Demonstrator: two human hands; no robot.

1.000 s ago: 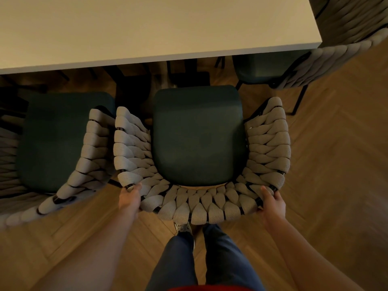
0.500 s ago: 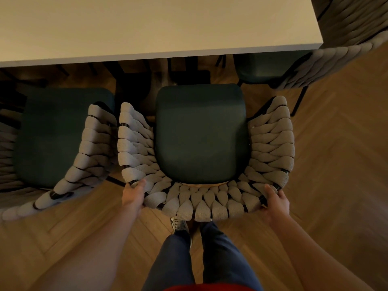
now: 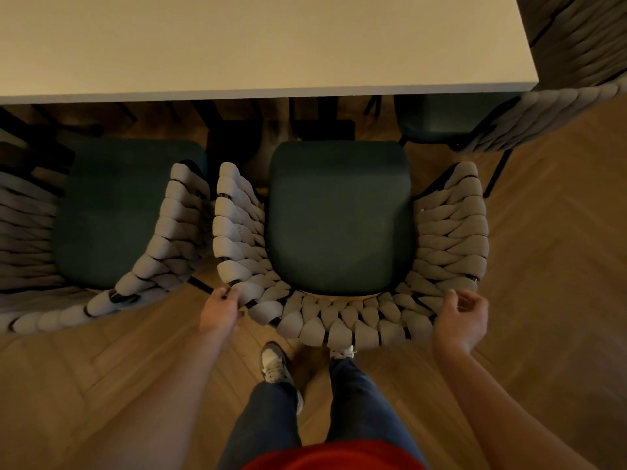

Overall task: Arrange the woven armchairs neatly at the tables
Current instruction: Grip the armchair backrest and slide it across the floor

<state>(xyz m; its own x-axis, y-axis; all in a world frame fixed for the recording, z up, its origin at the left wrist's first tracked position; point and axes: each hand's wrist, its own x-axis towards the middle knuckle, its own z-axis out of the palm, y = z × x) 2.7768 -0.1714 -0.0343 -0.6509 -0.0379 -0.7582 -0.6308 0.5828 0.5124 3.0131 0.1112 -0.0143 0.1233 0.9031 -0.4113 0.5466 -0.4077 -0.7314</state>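
On our left a neighbouring woven armchair (image 3: 135, 232) sits at the white table (image 3: 258, 39). Our left hand (image 3: 220, 308) grips the middle woven armchair (image 3: 339, 218) at its back rim; our right hand (image 3: 461, 317) hovers loosely curled, off the rim.

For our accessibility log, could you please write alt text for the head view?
A person's left hand grips the woven back of the middle armchair; the right hand hovers loosely curled just off it. It faces a pale table, between two matching armchairs.
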